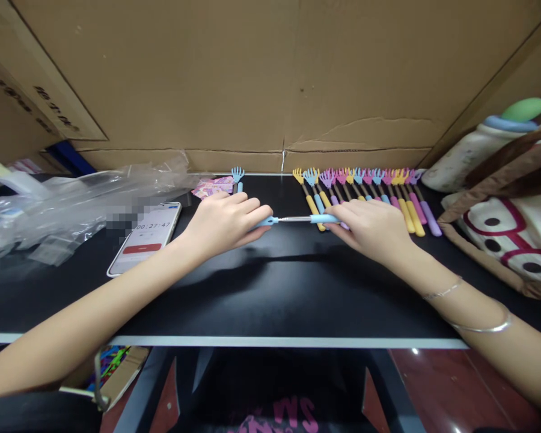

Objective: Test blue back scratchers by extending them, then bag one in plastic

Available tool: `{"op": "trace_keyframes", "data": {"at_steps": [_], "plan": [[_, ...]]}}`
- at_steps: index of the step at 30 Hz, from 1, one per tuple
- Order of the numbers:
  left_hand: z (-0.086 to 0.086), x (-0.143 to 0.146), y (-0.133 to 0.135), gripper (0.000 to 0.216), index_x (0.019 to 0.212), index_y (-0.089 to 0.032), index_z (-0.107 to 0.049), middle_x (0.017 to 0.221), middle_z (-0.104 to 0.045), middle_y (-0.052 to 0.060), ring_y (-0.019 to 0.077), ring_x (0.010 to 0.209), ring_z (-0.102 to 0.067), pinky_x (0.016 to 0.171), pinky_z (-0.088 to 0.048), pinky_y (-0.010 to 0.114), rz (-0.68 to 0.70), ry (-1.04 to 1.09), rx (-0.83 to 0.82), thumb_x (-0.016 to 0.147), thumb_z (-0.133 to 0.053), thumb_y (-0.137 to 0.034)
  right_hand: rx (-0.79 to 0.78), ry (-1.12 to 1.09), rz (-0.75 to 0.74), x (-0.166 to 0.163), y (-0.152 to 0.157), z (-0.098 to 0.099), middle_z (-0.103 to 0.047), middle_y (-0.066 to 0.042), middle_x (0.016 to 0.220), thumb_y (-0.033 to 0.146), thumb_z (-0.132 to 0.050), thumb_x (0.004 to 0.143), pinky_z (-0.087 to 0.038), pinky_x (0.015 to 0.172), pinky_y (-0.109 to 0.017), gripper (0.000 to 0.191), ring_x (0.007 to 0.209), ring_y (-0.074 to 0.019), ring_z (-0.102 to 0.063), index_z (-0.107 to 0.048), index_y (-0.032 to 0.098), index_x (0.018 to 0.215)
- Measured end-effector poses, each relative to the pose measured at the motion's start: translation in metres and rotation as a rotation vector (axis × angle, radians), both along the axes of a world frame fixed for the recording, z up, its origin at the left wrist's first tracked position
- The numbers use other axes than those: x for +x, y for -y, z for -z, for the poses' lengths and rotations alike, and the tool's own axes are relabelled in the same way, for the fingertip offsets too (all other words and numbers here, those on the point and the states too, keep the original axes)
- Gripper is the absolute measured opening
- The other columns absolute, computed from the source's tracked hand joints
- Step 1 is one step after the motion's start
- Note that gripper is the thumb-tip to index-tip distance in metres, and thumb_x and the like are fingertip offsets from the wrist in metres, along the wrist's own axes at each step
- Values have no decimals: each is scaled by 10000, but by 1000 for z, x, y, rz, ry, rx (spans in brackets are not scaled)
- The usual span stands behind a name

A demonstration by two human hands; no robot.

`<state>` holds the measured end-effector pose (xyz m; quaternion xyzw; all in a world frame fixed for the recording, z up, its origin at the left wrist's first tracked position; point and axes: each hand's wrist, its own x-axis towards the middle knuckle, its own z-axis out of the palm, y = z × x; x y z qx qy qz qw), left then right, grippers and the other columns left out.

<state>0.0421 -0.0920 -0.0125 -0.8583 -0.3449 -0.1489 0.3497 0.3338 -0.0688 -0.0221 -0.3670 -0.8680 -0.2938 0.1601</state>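
Note:
Both of my hands hold one blue telescopic back scratcher (297,219) crosswise over the black table (270,300). My left hand (225,221) is closed around its head end. My right hand (373,227) is closed around its blue handle. A short stretch of its metal rod shows between them. Behind my right hand lies a row of several scratchers (365,189) in yellow, blue, pink and purple, claw heads pointing away. One more blue scratcher (238,178) lies behind my left hand.
A phone (146,236) showing a timer lies left of my left hand. Crumpled clear plastic bags (72,201) fill the far left. Pink packets (214,186) sit by the cardboard wall (270,84). A brown-strapped bag (509,228) and a bottle (482,150) stand at right.

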Motion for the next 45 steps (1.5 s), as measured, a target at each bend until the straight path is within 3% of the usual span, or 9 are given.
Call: {"op": "trace_keyframes", "data": {"at_steps": [5,8,18,21,25,28,32,45], "plan": [[4,9,6,262,896,-221,-662,704,-646,13,166,699,-590,568,-321,304,25,-19,-31,972,-476,-388,-23,7,-122,-16,8,7,-691,-40,743,354,-437,987,-287,607,-274,313,646,-128,-571,-695,179,961],[7,13,9,240,924,-235,-661,682,-633,-4,162,675,-585,568,-319,301,67,-26,-66,968,-489,-397,-31,34,-180,-22,10,9,-666,-25,682,332,-430,995,-288,617,-276,317,630,-119,-554,-704,188,924],[-5,2,5,301,959,-234,-655,742,-670,-4,159,713,-613,542,-324,289,97,-4,-61,1000,-408,-400,49,105,-139,-12,6,-9,-614,-17,620,352,-383,1008,-251,593,-273,383,613,-127,-489,-667,202,801],[-14,-15,-1,329,962,-232,-657,819,-697,12,171,785,-635,586,-359,282,76,-12,-76,1009,-383,-408,48,135,-50,7,0,-18,-616,-34,636,382,-349,1010,-253,595,-278,429,631,-139,-489,-657,195,777],[-25,-47,-8,309,972,-227,-662,884,-707,26,174,807,-635,609,-371,273,88,-44,21,1001,-417,-413,78,182,59,59,-16,-26,-647,-59,685,462,-340,1007,-267,584,-284,479,655,-135,-507,-679,189,807],[-30,-80,-8,260,959,-205,-656,728,-649,10,168,675,-576,563,-342,267,67,-101,194,978,-483,-399,278,170,51,108,-25,-26,-613,-18,626,465,-349,994,-256,537,-254,459,613,-120,-492,-643,210,751],[-28,-123,-6,229,909,-167,-636,707,-611,22,172,682,-530,506,-292,253,-41,-137,295,952,-543,-372,483,216,76,154,-24,-23,-552,-12,623,353,-405,962,-281,510,-244,300,584,-140,-455,-597,184,806],[-18,-155,-12,249,914,-155,-652,743,-640,35,170,698,-546,506,-318,237,-96,-164,320,956,-530,-367,566,295,94,176,-24,-20,-538,-23,607,289,-473,927,-260,473,-248,238,566,-157,-438,-608,169,772]]}}
